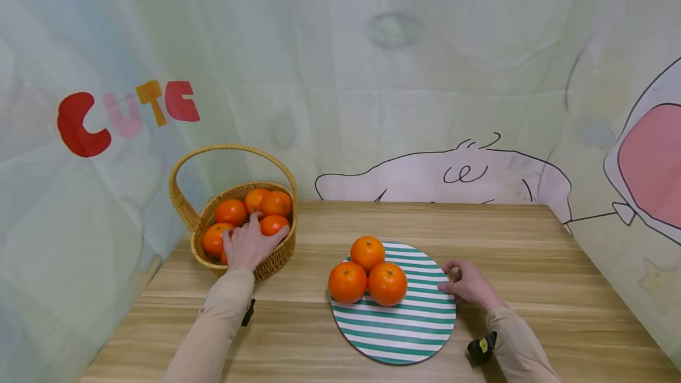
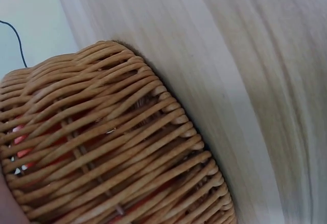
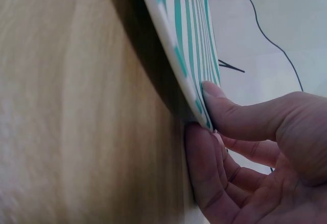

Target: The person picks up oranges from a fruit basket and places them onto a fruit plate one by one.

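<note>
In the head view, my left hand (image 1: 248, 245) reaches over the near rim of the wicker basket (image 1: 278, 260), fingers spread among several oranges. One orange (image 1: 273, 224) shows between its thumb and index finger; whatever lies under the palm is hidden. The left wrist view shows mostly the basket's woven side (image 2: 102, 132). My right hand (image 1: 470, 284) pinches the right edge of the round green-and-white striped plate (image 1: 409, 336), thumb on top and fingers below, as the right wrist view shows at the rim (image 3: 176, 55). Three oranges (image 1: 387, 284) sit together on the plate's left part.
The basket's tall handle (image 1: 234, 147) arches above the fruit. Basket and plate stand apart on a wooden table (image 1: 298, 336). A printed curtain (image 1: 340, 105) hangs behind the table and along its sides.
</note>
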### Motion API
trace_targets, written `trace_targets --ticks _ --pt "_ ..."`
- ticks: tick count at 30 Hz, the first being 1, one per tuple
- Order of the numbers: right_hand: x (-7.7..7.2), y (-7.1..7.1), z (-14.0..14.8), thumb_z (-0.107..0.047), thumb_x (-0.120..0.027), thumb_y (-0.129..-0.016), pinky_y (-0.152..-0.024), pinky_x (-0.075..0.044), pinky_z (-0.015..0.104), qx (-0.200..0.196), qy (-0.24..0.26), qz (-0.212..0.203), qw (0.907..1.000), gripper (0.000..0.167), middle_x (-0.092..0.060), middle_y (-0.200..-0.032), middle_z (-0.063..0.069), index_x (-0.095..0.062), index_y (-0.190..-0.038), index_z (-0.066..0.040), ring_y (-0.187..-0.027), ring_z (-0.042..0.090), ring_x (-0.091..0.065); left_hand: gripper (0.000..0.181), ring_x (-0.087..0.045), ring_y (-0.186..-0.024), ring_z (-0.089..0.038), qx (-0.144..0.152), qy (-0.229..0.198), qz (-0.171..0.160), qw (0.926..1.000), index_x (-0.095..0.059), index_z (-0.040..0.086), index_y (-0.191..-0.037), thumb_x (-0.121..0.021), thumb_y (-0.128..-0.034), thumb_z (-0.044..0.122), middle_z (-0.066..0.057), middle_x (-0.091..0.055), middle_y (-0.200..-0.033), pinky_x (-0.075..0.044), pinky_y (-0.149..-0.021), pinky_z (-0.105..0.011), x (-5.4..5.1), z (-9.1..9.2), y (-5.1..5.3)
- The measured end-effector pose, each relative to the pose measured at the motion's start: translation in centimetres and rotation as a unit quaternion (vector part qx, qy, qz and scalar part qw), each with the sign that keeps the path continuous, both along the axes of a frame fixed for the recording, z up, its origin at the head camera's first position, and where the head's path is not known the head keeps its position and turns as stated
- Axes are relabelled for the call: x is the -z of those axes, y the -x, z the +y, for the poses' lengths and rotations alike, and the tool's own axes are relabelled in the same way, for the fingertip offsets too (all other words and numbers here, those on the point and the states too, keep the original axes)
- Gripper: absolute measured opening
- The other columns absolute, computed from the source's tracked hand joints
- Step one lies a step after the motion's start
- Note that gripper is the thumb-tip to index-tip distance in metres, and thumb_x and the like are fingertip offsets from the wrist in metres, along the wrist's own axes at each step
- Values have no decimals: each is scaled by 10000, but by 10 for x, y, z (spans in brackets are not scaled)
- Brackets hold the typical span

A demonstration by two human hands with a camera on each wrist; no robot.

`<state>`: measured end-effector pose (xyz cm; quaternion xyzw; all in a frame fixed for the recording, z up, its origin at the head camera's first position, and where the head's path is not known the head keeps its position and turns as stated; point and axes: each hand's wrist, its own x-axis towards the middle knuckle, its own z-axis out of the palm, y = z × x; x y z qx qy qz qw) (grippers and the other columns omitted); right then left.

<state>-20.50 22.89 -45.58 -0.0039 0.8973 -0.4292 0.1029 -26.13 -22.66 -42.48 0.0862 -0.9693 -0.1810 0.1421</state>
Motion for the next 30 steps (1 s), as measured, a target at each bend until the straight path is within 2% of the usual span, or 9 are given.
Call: trace_targets --ticks 7,13,18,21,26,30 --pt "-1 0 1 -20 -757 -853 -567 -546 301 6 -1 -3 10000 305 -554 -761 83 -617 -1118 35 -654 181 -561 796 -598 -1053 -512 53 -77 421 9991 -504 81 -1372 -587 -848 675 -269 -652 -1107 -300 -1029 -600 1 3 -1" --pt "-1 0 0 -21 -759 -850 -567 -549 303 15 -19 3 10000 309 -561 -763 85 -616 -1118 37 -658 180 -567 806 -546 -1129 -535 280 -396 836 9953 -457 97 -1423 -581 -868 668 -265 -586 -1190 -308 -1081 -590 1 1 -4" --pt "1 0 -1 -17 -757 -849 -567 -542 299 72 -28 -24 10000 306 -560 -766 82 -618 -1117 30 -661 180 -564 803 -571 -1049 -516 403 -968 1051 9889 -411 177 -1481 -600 -875 669 -212 -512 -1249 -442 -939 -617 0 4 -12" --pt "2 0 0 -17 -757 -849 -563 -536 298 54 -32 -1 10000 315 -560 -765 86 -612 -1123 39 -662 181 -560 762 -585 -1016 -477 566 -1475 1259 9794 -398 218 -1508 -643 -893 594 -202 -472 -1285 -478 -899 -610 -2 10 -19" --pt "3 0 0 -18 -755 -853 -569 -534 299 96 -16 -22 9999 328 -562 -769 88 -605 -1140 38 -669 184 -558 701 -548 -1122 -405 927 -2203 1647 9570 -438 229 -1487 -726 -883 440 -203 -471 -1324 -456 -964 -582 -9 30 -32" --pt "3 0 0 -21 -753 -857 -576 -536 306 104 -13 -2 9999 339 -560 -775 92 -597 -1152 40 -670 187 -554 691 -531 -1171 -349 1309 -2740 1658 9383 -453 204 -1423 -783 -838 363 -156 -479 -1347 -454 -991 -545 -16 47 -42"
